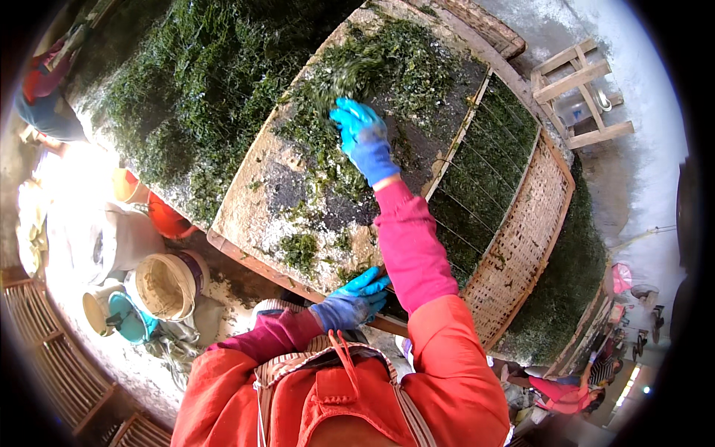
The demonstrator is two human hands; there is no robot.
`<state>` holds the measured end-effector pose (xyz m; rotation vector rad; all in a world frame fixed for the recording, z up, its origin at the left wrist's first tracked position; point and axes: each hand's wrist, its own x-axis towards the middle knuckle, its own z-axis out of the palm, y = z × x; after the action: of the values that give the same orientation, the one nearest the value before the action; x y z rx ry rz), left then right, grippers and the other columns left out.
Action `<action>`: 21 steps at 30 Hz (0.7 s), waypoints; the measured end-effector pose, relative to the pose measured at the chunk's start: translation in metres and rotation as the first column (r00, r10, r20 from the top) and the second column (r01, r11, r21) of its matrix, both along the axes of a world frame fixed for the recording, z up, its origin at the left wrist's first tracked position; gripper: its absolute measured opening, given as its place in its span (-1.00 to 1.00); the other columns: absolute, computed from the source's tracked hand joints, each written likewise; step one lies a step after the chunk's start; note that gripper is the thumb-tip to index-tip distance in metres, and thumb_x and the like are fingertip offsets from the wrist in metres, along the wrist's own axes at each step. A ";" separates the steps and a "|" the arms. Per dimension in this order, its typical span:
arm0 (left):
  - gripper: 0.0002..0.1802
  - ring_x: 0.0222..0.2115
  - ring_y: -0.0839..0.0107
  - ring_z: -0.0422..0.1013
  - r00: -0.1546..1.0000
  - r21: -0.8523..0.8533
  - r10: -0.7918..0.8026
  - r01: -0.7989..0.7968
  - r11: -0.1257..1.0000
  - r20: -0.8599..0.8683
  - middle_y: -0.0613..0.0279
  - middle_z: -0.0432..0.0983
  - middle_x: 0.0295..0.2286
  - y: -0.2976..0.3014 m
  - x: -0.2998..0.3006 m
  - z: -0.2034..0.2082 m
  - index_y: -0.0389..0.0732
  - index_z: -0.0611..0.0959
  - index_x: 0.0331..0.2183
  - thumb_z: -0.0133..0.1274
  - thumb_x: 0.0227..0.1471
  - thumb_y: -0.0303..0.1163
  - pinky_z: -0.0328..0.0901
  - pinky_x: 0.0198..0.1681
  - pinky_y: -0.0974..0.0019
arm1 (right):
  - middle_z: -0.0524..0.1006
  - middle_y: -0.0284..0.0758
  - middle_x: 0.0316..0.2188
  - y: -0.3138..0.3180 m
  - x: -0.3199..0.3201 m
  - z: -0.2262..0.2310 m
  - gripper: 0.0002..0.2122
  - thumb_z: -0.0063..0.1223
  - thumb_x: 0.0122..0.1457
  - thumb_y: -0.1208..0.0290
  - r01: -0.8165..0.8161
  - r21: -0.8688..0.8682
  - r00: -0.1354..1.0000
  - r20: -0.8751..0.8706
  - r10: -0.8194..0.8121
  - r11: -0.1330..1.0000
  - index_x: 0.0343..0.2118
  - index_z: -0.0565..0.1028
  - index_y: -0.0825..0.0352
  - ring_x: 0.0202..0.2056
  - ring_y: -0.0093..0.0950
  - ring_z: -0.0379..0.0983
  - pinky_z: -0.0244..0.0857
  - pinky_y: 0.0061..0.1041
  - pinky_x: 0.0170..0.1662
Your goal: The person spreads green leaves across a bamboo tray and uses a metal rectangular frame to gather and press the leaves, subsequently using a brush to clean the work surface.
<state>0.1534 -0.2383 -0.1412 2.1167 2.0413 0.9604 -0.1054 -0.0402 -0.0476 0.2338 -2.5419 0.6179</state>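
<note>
My right hand (360, 138), in a blue glove, reaches over the wooden board (246, 190). Its fingers are stretched toward a clump of green seaweed (350, 78), which is smeared by motion just beyond the fingertips. More seaweed and white granules lie scattered across the board around a dark, wet patch. My left hand (351, 299), gloved in blue too, lies with extended fingers at the board's near edge, beside the lower corner of a framed grid (477, 160). Dark green seaweed shows inside that grid. Neither hand visibly holds anything.
A large seaweed heap (201, 89) lies to the left. Tubs, including a beige bucket (165, 287) and a teal basin (130, 316), stand at lower left. A woven tray (521, 238) adjoins the grid. A wooden stool (577, 93) is far right. Other people (570, 391) are at both sides.
</note>
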 end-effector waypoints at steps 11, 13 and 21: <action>-0.46 0.32 0.06 0.09 0.979 -0.243 -0.110 0.066 0.968 -0.172 0.24 0.50 0.01 -0.010 -0.021 0.065 -0.11 0.64 -0.05 0.12 -0.07 -0.06 -0.21 0.41 -0.21 | 0.62 -0.49 -0.28 0.052 0.086 0.150 -0.70 0.14 0.16 0.45 -0.265 -0.895 0.963 -0.268 0.042 0.359 -0.02 0.59 0.30 -0.48 -0.77 0.41 0.25 -0.76 -0.57; -0.40 0.35 0.15 0.01 0.896 -0.306 -0.161 0.030 0.952 -0.413 0.28 0.40 0.14 -0.008 -0.021 0.060 -0.04 0.57 0.07 -0.01 0.05 0.03 -0.32 0.42 -0.20 | 0.61 -0.46 -0.18 0.059 0.107 0.191 -0.68 0.17 0.16 0.43 -0.428 -0.801 0.897 -0.433 0.088 0.418 -0.01 0.56 0.33 -0.31 -0.71 0.51 0.44 -0.72 -0.45; -0.68 0.12 0.13 0.39 0.998 0.198 0.009 0.003 0.980 -0.059 0.21 0.59 -0.05 -0.025 -0.026 0.079 -0.07 0.71 -0.19 0.16 -0.05 -0.28 0.06 0.31 -0.19 | 0.55 -0.15 0.03 0.027 0.297 0.179 -0.71 -0.06 0.33 0.30 -0.285 -0.335 0.951 -0.216 0.222 0.898 -0.06 0.58 0.37 0.00 -0.31 0.51 0.33 -0.35 0.13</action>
<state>0.1270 -0.2628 -0.0619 2.2652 2.0543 1.1596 0.1921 -0.0134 0.1315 0.4706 -2.1957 1.1040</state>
